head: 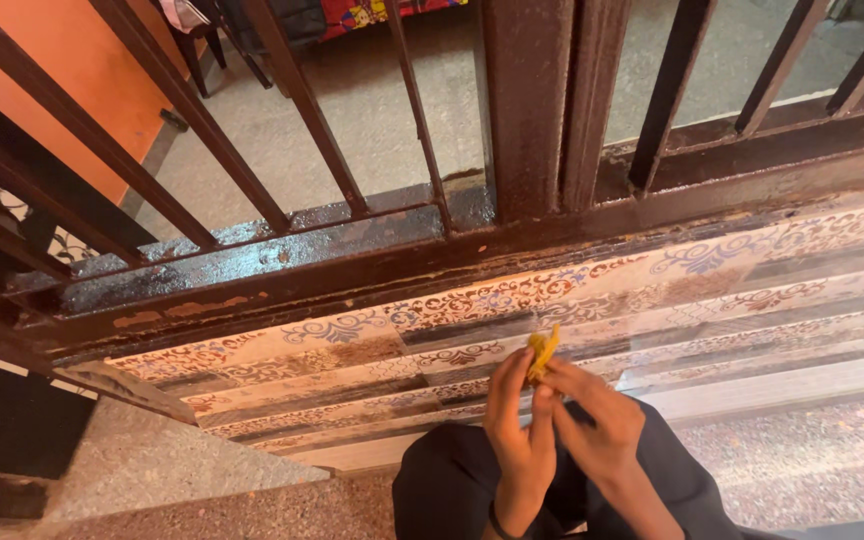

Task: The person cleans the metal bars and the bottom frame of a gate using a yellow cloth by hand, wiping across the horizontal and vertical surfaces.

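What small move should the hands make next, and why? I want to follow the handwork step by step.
Probably a slight pull apart: the left hand and right hand both pinch the small yellow piece at their fingertips, held up over the lap, with fine threads seeming to trail from it.

Left hand [518,440] and right hand [592,425] are meeting side by side above the dark-trousered knee [452,480], both pinching a small yellow crumpled piece [543,352] at their fingertips. Patterned tiled steps [712,300] are lying just beyond the hands. Behind the steps, a rusty brown metal railing [527,110] is standing; beyond it, a speckled concrete floor [372,110]. An orange wall [72,80] is sitting far left.
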